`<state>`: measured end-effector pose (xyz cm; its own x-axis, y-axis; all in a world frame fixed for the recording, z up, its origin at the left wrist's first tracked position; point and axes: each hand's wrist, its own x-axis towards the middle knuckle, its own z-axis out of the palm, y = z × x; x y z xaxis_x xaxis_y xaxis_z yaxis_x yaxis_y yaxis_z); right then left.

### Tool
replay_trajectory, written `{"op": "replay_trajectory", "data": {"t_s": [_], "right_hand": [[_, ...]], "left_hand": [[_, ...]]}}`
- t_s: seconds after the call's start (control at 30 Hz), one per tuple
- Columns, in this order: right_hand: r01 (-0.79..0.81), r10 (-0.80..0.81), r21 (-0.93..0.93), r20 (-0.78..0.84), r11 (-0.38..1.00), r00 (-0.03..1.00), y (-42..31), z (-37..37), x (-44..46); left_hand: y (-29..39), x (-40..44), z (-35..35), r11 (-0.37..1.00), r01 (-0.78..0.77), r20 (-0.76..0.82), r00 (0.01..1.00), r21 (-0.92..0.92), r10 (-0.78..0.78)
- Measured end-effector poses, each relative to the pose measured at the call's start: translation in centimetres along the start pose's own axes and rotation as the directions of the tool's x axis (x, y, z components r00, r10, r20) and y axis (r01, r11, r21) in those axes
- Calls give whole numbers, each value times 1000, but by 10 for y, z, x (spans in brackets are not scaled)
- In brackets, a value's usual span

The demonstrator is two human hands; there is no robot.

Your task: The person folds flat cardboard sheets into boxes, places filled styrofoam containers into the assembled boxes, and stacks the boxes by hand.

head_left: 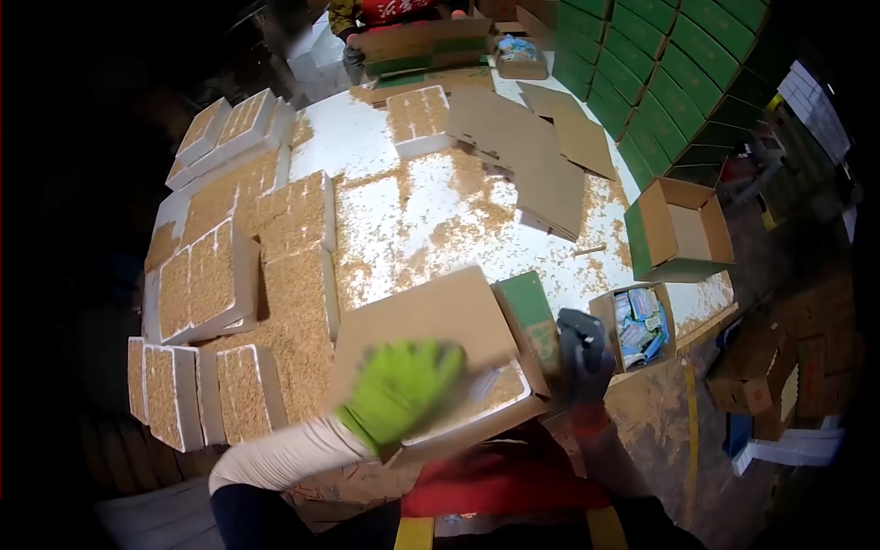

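Left hand [399,390] is loosely spread over the carton [426,316], right hand [585,346] kinda half-curled by its green flap [528,316]; can't tell if either's gripping. Worktop [344,137] is crumb-strewn, carton at the near edge, white-rimmed tray [527,385] inside, small packets [640,321] boxed to the right.

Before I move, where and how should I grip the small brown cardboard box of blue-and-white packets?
Take the small box by its left and right walls, probably from the near side: its top is open and packets fill its middle.
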<state>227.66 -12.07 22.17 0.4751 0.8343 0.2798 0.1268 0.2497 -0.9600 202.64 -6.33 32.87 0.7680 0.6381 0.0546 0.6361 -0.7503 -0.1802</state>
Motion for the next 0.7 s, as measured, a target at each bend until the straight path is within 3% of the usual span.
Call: {"op": "replay_trajectory", "data": {"t_s": [0.03,0.1,0.13,0.2,0.23,0.3,0.37,0.4,0.43,0.47,0.5,0.53,0.57,0.63,0.67,0.7], "right_hand": [[-79,79,-169,-10,982,997,-9,-2,3],[23,-20,-254,13,967,1000,20,-4,0],[63,-56,-284,30,957,998,28,-4,-2],[-300,295,54,86,952,952,17,1,9],[-162,166,-39,178,986,970,25,-5,15],[21,49,-215,314,976,948,54,-19,21],[-332,321,-44,396,942,860,29,-18,28],[-375,374,-99,482,922,792,16,-20,30],[-434,435,-162,616,886,657,32,-22,30],[-235,280,-158,639,959,716,61,-10,13],[139,104,-218,822,966,561,65,7,7],[543,228,-403,904,737,362,6,31,6],[539,243,-438,886,719,396,8,26,7],[444,172,-398,867,803,468,37,34,10],[448,172,-421,851,789,497,63,34,8],[549,196,-605,755,577,626,98,26,-1]], "left_hand": [[30,-11,5,983,6,221,975,-181,35],[54,-22,63,876,-17,202,971,-482,130],[65,-27,94,874,-4,191,975,-486,110],[75,-28,136,715,100,272,953,-692,131],[65,-28,111,717,94,254,960,-691,119],[37,-58,58,521,92,105,994,-848,-5],[6,-120,54,514,184,-44,915,-838,-400],[-14,-176,75,160,156,26,792,-975,-610],[-7,-189,96,20,133,78,684,-991,-725],[0,-201,118,-108,67,127,558,-992,-820],[26,-182,141,-18,98,62,470,-995,-881],[38,-179,188,308,177,-133,631,-935,-764],[45,-136,135,668,405,-141,783,-625,-606],[39,-124,122,599,477,-44,758,-643,-650],[39,-128,144,456,430,-106,627,-779,-772],[46,-135,183,307,320,-126,480,-896,-868]]}}
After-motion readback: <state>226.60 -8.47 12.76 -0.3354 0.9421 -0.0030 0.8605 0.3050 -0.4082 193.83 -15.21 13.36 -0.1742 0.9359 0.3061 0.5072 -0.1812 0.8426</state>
